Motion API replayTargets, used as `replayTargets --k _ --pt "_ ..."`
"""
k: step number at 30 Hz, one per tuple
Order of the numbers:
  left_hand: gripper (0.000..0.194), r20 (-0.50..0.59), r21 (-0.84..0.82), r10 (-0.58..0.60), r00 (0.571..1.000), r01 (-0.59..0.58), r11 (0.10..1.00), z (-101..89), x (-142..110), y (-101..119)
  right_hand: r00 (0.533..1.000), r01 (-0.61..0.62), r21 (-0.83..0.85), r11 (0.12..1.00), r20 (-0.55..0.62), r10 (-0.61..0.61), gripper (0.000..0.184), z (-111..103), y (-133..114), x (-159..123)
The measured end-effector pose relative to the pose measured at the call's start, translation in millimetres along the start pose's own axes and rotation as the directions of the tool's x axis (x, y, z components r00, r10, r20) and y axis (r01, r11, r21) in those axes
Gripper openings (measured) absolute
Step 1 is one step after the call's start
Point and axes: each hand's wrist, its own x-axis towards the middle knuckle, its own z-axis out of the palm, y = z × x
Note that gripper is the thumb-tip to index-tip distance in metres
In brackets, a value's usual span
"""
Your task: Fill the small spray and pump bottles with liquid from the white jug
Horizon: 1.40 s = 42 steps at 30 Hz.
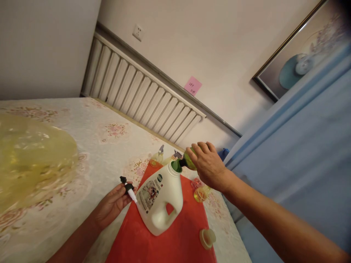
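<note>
A white detergent jug [161,197] with a handle and a printed label stands uncapped on a red mat [178,241]. My right hand [207,164] is closed round a small green bottle [189,160], tipped so its neck meets the jug's open mouth. My left hand [115,202] rests beside the jug on the left, fingers closed on a black-and-white pump nozzle [127,187]. The jug's beige cap [207,238] lies on the mat at the lower right.
Two small spray bottles of yellow liquid [158,157] stand behind the jug, and a small amber bottle [201,193] lies at the mat's right edge. A floral cloth [95,146] covers the table. A big yellow transparent shape [33,153] fills the left. A radiator lines the wall.
</note>
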Motion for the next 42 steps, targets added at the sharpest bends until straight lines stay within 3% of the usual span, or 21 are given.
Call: replayTargets --k 20,24,29,33,37,39,42 --pt "0.025 0.015 -0.018 0.008 1.0 -0.008 1.0 -3.9 0 -1 1.0 -0.019 0.019 1.0 0.001 0.019 0.047 1 -1 -1" --pt "0.026 -0.037 -0.034 0.016 0.999 -0.017 0.999 -7.1 -7 -2 0.999 -0.036 0.032 0.999 -0.019 0.037 0.047 3 -1 -4" --pt "0.021 -0.15 -0.069 0.054 0.987 -0.065 0.995 -3.6 -34 -2 0.994 -0.092 0.101 0.991 -0.04 0.097 0.054 12 -3 -12" --pt "0.018 -0.215 -0.058 0.092 0.972 -0.107 0.993 16.3 -59 2 0.977 -0.177 0.227 0.958 -0.078 0.199 0.058 25 -9 -25" --pt "0.014 -0.27 0.053 0.118 0.956 -0.107 0.993 47.7 -75 7 0.951 -0.256 0.399 0.88 -0.059 0.303 0.066 43 -18 -41" --pt "0.013 -0.304 0.128 0.135 0.943 -0.1 0.987 67.4 -79 10 0.933 -0.301 0.522 0.798 -0.011 0.359 0.068 53 -22 -51" --pt "0.012 -0.27 0.213 0.18 0.946 -0.123 0.969 102.8 -83 13 0.897 -0.336 0.732 0.593 0.058 0.438 0.071 67 -34 -69"
